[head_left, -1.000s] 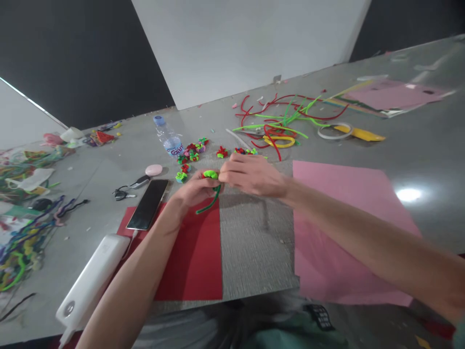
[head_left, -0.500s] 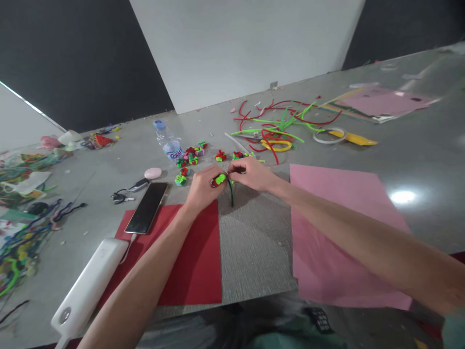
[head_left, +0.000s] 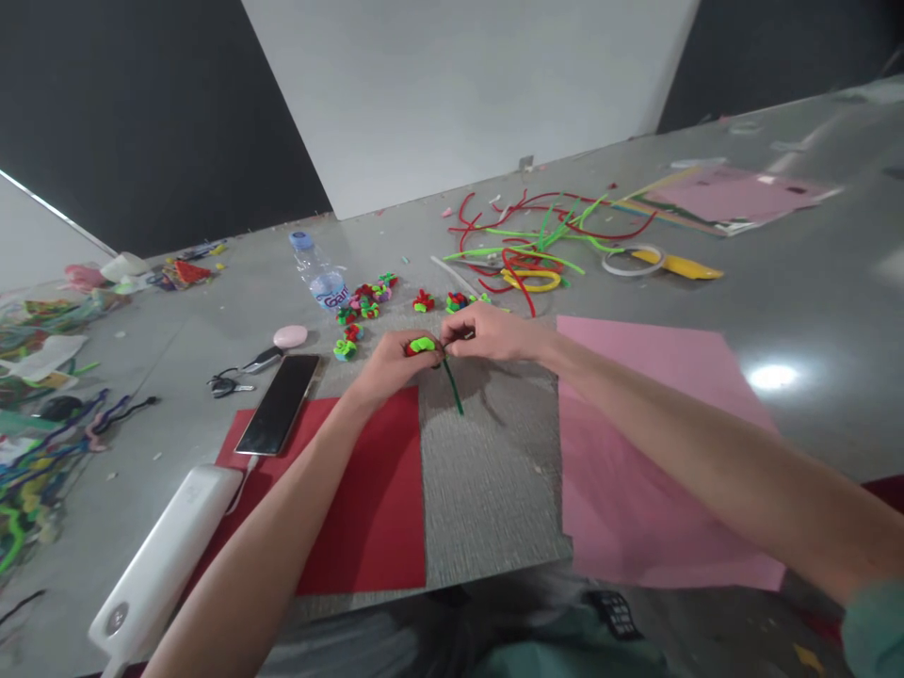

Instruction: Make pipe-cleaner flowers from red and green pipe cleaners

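My left hand (head_left: 396,360) is closed around a small pipe-cleaner flower (head_left: 422,346), bright green with some red, at the middle of the table. A dark green pipe cleaner (head_left: 453,386) sticks out between my hands, its free end pointing down towards me. Right beside it, my right hand (head_left: 487,331) pinches at the upper part of this stem; the fingertips of both hands nearly meet there. How the stem joins the flower is hidden by the fingers. Just beyond lie several finished-looking pipe-cleaner flowers (head_left: 365,299) in red, green and pink.
Loose red and green pipe cleaners (head_left: 543,235) lie at the back with yellow-handled scissors (head_left: 533,281), a tape roll (head_left: 634,261) and a yellow cutter (head_left: 688,266). Left are a water bottle (head_left: 321,275), phone (head_left: 281,405) and power bank (head_left: 168,556). Red paper (head_left: 374,508) and pink paper (head_left: 636,377) flank my hands.
The dark green pipe cleaner's free end now reaches further down and to the right. Both hands stay together at nearly the same spot, and the view has shifted slightly.
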### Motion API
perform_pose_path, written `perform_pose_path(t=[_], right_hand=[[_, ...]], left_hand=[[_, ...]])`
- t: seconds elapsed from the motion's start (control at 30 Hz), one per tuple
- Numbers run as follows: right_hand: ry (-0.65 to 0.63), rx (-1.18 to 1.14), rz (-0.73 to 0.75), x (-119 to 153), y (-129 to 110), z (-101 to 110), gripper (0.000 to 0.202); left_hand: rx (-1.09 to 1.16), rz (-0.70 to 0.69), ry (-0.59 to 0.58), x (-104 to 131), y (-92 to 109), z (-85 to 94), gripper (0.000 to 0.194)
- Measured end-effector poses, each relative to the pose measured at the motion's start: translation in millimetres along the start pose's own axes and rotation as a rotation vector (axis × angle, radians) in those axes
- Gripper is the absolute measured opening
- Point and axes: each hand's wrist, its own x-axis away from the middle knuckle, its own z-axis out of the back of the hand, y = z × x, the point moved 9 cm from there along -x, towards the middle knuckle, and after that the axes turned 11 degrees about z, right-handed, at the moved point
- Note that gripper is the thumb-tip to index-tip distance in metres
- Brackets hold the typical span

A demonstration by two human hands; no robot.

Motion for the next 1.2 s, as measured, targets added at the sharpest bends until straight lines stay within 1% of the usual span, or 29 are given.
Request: perform_pose_path(t=[0.07,0.13,0.2,0.27,0.33,0.4,0.47,0.5,0.57,0.6,0.67,0.8,0.9,1.07,1.2], right_hand=[[-0.004,0.04,0.046,-0.4,-5.3,0.8,0.007],[-0.011,0.098,0.093,-0.7,-10.2,1.5,0.007],[-0.018,0.162,0.139,-0.5,-14.5,2.3,0.007],[0.007,0.209,0.152,0.0,-16.1,5.6,0.008],[0.072,0.231,0.095,1.2,-12.0,11.6,0.015],[0.104,0.243,-0.021,3.2,-2.9,13.2,0.028],[0.056,0.256,-0.13,5.1,6.4,6.0,0.039],[0.012,0.262,-0.164,5.5,9.7,0.2,0.04],[-0.052,0.268,-0.185,5.4,12.5,-9.2,0.036],[-0.063,0.266,-0.182,4.9,12.8,-11.7,0.033],[-0.04,0.267,-0.166,4.1,12.9,-10.8,0.03],[0.065,0.264,-0.11,4.2,10.3,1.8,0.026],[0.11,0.234,-0.084,5.4,8.0,8.2,0.025],[0.155,0.24,-0.072,6.5,5.1,13.1,0.03],[0.164,0.248,-0.058,6.3,4.0,13.0,0.029]], left_hand=[[0.143,0.061,-0.039,-1.2,-7.8,-2.4,0.018],[0.24,0.106,-0.064,-2.0,-13.7,-4.3,0.016],[0.264,0.121,-0.079,-2.2,-15.7,-5.0,0.015],[0.231,0.11,-0.05,-2.3,-14.4,-1.4,0.017],[0.191,0.088,0.033,-2.3,-12.7,7.0,0.021],[0.186,0.079,0.131,-2.3,-13.8,16.0,0.023],[0.208,0.089,0.2,-2.7,-18.3,21.8,0.022],[0.213,0.091,0.224,-3.0,-20.4,23.4,0.022],[0.201,0.088,0.255,-3.1,-22.2,25.0,0.021],[0.191,0.083,0.262,-2.9,-21.6,25.1,0.02],[0.166,0.079,0.267,-2.0,-18.9,24.9,0.02],[0.146,0.089,0.26,-0.4,-14.5,24.0,0.024],[0.177,0.074,0.244,-1.7,-15.6,22.8,0.019],[0.167,0.084,0.226,-4.3,-21.3,20.7,0.016],[0.151,0.086,0.217,-3.6,-20.0,19.9,0.021]])
